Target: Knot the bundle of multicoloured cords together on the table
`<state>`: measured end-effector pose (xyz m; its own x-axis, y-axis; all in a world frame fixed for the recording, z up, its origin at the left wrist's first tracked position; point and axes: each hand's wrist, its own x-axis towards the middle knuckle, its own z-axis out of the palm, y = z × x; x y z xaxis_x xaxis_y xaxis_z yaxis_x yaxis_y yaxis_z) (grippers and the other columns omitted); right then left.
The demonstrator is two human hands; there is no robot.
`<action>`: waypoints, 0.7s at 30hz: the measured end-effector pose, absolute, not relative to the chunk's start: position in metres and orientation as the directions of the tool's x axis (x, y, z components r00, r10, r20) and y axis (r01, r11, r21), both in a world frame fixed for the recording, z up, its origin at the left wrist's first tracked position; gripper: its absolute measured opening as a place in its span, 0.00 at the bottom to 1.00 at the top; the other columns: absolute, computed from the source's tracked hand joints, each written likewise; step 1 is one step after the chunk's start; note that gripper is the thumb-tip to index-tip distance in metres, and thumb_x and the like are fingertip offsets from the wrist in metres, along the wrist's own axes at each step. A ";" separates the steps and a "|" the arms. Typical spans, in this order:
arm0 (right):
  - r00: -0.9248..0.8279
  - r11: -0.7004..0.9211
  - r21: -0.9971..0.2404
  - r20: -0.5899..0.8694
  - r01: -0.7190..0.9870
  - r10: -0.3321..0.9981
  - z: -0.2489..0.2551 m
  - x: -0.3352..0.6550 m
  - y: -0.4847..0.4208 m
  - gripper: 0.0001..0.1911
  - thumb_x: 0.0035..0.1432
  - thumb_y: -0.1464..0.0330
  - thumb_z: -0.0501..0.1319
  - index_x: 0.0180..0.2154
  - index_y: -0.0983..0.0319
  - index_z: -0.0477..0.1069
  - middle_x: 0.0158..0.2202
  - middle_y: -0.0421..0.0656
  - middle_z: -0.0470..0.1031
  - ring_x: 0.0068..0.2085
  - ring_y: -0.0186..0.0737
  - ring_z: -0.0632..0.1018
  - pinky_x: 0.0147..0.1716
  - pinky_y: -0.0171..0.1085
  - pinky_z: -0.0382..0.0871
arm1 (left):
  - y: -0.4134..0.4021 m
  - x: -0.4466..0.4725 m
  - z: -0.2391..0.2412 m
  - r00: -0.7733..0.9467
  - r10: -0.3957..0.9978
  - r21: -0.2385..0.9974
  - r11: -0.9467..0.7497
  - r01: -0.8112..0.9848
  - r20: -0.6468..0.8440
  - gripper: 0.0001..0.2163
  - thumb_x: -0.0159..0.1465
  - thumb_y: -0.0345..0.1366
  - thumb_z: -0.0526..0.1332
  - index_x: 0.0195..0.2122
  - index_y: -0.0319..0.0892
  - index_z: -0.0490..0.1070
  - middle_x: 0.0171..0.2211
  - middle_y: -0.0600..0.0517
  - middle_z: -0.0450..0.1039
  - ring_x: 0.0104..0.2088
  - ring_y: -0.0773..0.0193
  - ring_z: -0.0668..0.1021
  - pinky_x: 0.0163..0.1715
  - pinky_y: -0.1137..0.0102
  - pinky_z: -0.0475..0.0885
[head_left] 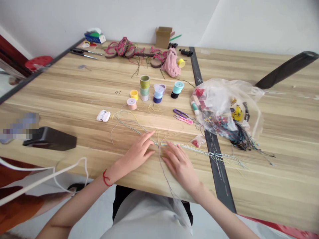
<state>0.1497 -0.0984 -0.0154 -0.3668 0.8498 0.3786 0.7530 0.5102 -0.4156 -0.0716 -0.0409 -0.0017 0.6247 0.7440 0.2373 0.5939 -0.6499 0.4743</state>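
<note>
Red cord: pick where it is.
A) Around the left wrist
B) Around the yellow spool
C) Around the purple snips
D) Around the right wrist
A. The red cord is tied around the wrist just behind the left hand, while the right wrist shows none.

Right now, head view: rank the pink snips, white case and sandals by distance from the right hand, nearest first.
From the right hand:
1. Pink thread snips: on the table, straight ahead of the hand.
2. White plastic case: on the table, well to the hand's left.
3. Braided sandals: at the table's far edge, ahead and left.
</note>
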 end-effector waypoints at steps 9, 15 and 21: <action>-0.339 0.512 -0.594 0.385 0.621 0.858 -0.021 0.142 -0.057 0.06 0.63 0.66 0.62 0.39 0.58 0.78 0.60 0.49 0.68 0.61 0.52 0.68 0.58 0.56 0.67 | -0.034 -0.066 -0.014 0.538 0.812 0.519 -0.569 0.639 0.227 0.04 0.64 0.29 0.64 0.32 0.41 0.71 0.62 0.46 0.63 0.65 0.47 0.60 0.62 0.45 0.63; -0.329 0.495 -0.604 0.371 0.625 0.868 -0.024 0.135 -0.049 0.04 0.62 0.69 0.63 0.34 0.59 0.76 0.57 0.50 0.71 0.60 0.52 0.66 0.58 0.57 0.65 | -0.037 -0.068 -0.022 0.486 0.833 0.559 -0.543 0.626 0.264 0.05 0.63 0.29 0.66 0.31 0.41 0.72 0.59 0.47 0.67 0.62 0.48 0.62 0.60 0.47 0.65; -0.351 0.502 -0.603 0.359 0.620 0.865 -0.026 0.138 -0.048 0.02 0.62 0.69 0.63 0.35 0.58 0.74 0.56 0.48 0.71 0.60 0.52 0.66 0.58 0.57 0.64 | -0.038 -0.068 -0.022 0.465 0.838 0.557 -0.540 0.631 0.285 0.05 0.62 0.29 0.66 0.30 0.42 0.72 0.57 0.48 0.69 0.61 0.49 0.63 0.59 0.47 0.65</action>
